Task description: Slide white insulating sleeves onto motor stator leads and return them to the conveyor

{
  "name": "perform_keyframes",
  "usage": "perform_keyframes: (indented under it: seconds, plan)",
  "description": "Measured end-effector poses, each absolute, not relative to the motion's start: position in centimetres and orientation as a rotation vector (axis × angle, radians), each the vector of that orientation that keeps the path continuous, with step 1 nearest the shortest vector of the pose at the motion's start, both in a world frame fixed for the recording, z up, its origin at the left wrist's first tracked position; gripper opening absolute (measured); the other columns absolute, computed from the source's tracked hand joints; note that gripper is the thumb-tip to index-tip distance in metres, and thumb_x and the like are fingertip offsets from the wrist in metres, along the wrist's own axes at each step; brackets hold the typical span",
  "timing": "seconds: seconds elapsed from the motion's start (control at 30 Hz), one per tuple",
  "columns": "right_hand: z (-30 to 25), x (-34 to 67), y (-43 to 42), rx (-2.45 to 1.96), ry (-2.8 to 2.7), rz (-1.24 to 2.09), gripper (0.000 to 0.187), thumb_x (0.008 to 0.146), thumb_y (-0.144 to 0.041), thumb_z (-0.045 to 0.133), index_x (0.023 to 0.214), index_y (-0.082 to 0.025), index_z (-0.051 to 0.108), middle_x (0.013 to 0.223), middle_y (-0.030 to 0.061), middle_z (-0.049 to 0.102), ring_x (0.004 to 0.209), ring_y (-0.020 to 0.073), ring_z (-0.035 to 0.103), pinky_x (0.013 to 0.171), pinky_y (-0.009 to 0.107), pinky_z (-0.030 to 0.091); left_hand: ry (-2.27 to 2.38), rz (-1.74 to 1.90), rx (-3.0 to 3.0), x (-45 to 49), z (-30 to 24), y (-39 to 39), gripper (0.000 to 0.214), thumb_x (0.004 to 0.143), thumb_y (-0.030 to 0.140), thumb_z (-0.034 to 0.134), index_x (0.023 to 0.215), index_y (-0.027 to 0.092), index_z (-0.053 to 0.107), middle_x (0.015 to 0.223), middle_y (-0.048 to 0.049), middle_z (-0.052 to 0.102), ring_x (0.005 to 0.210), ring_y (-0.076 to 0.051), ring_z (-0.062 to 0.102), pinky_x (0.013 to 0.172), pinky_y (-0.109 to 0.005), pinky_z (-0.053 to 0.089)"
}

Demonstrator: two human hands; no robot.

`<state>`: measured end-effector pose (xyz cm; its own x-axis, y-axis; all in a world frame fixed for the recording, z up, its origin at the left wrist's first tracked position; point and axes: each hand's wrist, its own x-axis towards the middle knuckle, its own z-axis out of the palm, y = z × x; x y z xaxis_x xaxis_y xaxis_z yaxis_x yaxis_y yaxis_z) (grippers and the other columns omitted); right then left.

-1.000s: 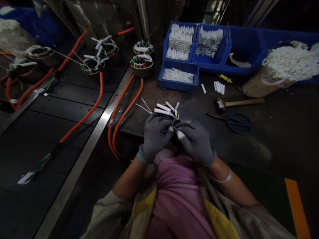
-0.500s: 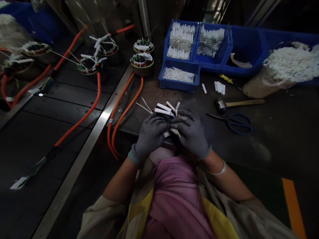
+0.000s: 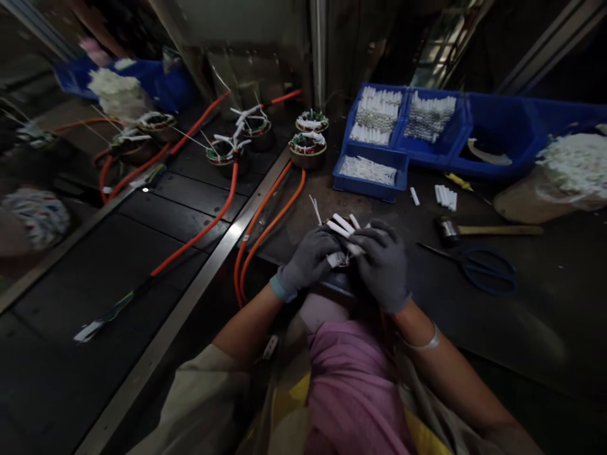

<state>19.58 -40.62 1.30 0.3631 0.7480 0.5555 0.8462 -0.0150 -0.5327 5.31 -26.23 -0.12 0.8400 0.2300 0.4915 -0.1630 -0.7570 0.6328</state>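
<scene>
The person's gloved left hand, in a dark grey work glove with a teal cuff, was half closed, its fingertips pinching one of the short white plastic sleeves on a round wound coil unit. The gloved right hand lay curled over the same unit from the other side, its fingers across the sleeves; whether it gripped them, I cannot tell. The unit sat directly under and between both hands, mostly hidden, with about five sleeves showing beyond the fingers.

Compared with the earlier frame, the fingers of the two hands no longer met in a tight cup, and the whole bench sat further right and smaller in view.

Two orange insulated cables ran from near the hands along the steel-edged bench. Ahead stood two wound coil units at the bench edge, with four more beyond on the dark track. Four blue plastic bins lined the back, and a shallow blue tray held white ties. Nearby lay one loose white tube, a row of about seven more, a wooden-handled mallet and blue-handled scissors.
</scene>
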Motion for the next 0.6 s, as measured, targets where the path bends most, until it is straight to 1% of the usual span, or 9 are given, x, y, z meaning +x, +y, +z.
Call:
perform_keyframes:
  seconds: [0.07, 0.13, 0.2, 0.27, 0.37, 0.43, 0.5, 0.53, 0.6]
  plan:
    - [0.2, 19.1, -44.1, -1.780, -1.186, 0.023, 0.029, 0.106, -0.034, 0.058, 0.129, -0.022, 0.070, 0.126, 0.0120, 0.073, 0.120, 0.0297, 0.066, 0.108, 0.050, 0.053, 0.131, 0.678, 2.248, 5.1, 0.9, -25.7, 0.033, 0.109, 0.035, 0.043, 0.101, 0.019, 0.071, 0.104, -0.0094, 0.076, 0.102, -0.022, 0.071, 0.102, -0.042, 0.055]
    - [-1.0, 18.5, -48.8, -1.797, -1.188, 0.412, 0.040, 0.107, -0.041, 0.055, 0.141, -0.023, 0.064, 0.135, 0.0139, 0.071, 0.121, 0.0312, 0.068, 0.102, 0.049, 0.058, 0.251, 0.649, 2.216, 5.3, 1.7, -25.4, 0.031, 0.109, 0.036, 0.044, 0.109, 0.018, 0.069, 0.111, -0.0107, 0.076, 0.103, -0.022, 0.072, 0.096, -0.039, 0.057]
    - [-2.1, 17.9, -53.0, -1.765, -1.389, 0.793, 0.041, 0.106, -0.041, 0.055, 0.141, -0.023, 0.066, 0.138, 0.0142, 0.071, 0.124, 0.0330, 0.069, 0.106, 0.051, 0.057, 0.346, 0.617, 2.226, 6.0, 2.5, -25.1, 0.029, 0.106, 0.040, 0.051, 0.116, 0.017, 0.067, 0.111, -0.0110, 0.076, 0.099, -0.022, 0.073, 0.091, -0.037, 0.059]
    - [-3.0, 16.9, -55.3, -1.745, -1.526, 1.005, 0.038, 0.105, -0.033, 0.051, 0.136, -0.024, 0.070, 0.134, 0.0131, 0.073, 0.122, 0.0316, 0.071, 0.107, 0.049, 0.058, 0.403, 0.528, 2.284, 7.0, 3.3, -24.9, 0.037, 0.100, 0.047, 0.063, 0.121, 0.016, 0.065, 0.107, -0.0102, 0.076, 0.094, -0.023, 0.074, 0.086, -0.036, 0.059]
    - [-3.1, 14.1, -52.9, -1.829, -1.730, 1.054, 0.035, 0.098, -0.016, 0.053, 0.126, -0.019, 0.075, 0.120, 0.0146, 0.079, 0.106, 0.0295, 0.078, 0.096, 0.041, 0.062, 0.379, 0.277, 2.517, 8.9, 4.8, -24.8, 0.063, 0.080, 0.052, 0.086, 0.126, 0.015, 0.065, 0.107, -0.0118, 0.077, 0.094, -0.029, 0.075, 0.085, -0.038, 0.059]
    - [-2.3, 11.3, -47.9, -1.888, -2.016, 1.020, 0.030, 0.092, -0.010, 0.061, 0.119, -0.013, 0.076, 0.105, 0.0175, 0.081, 0.091, 0.0304, 0.080, 0.082, 0.038, 0.063, 0.267, 0.108, 2.719, 10.0, 5.9, -24.8, 0.076, 0.070, 0.044, 0.093, 0.133, 0.013, 0.063, 0.117, -0.0164, 0.076, 0.108, -0.036, 0.074, 0.094, -0.042, 0.058]
    - [-1.2, 8.2, -41.9, -1.813, -2.059, 1.015, 0.026, 0.094, -0.014, 0.065, 0.118, -0.012, 0.076, 0.101, 0.0155, 0.081, 0.083, 0.0287, 0.079, 0.075, 0.034, 0.061, 0.084, -0.038, 2.867, 10.6, 7.0, -24.7, 0.075, 0.075, 0.030, 0.088, 0.142, 0.014, 0.059, 0.130, -0.0185, 0.073, 0.121, -0.037, 0.070, 0.108, -0.047, 0.052]
    - [-0.6, 6.8, -39.3, -1.801, -2.044, 0.981, 0.027, 0.099, -0.021, 0.062, 0.121, -0.011, 0.074, 0.107, 0.0166, 0.081, 0.086, 0.0290, 0.079, 0.075, 0.035, 0.061, -0.006, -0.095, 2.913, 10.5, 7.6, -24.7, 0.071, 0.078, 0.023, 0.081, 0.145, 0.015, 0.057, 0.134, -0.0177, 0.072, 0.124, -0.036, 0.069, 0.115, -0.050, 0.048]
    - [0.4, 4.6, -35.7, -1.789, -2.013, 0.893, 0.037, 0.103, -0.029, 0.060, 0.133, -0.010, 0.069, 0.123, 0.0169, 0.077, 0.098, 0.0307, 0.077, 0.085, 0.038, 0.060, -0.109, -0.134, 2.974, 9.8, 8.5, -24.8, 0.071, 0.080, 0.010, 0.070, 0.149, 0.015, 0.054, 0.136, -0.0162, 0.071, 0.124, -0.033, 0.069, 0.123, -0.053, 0.038]
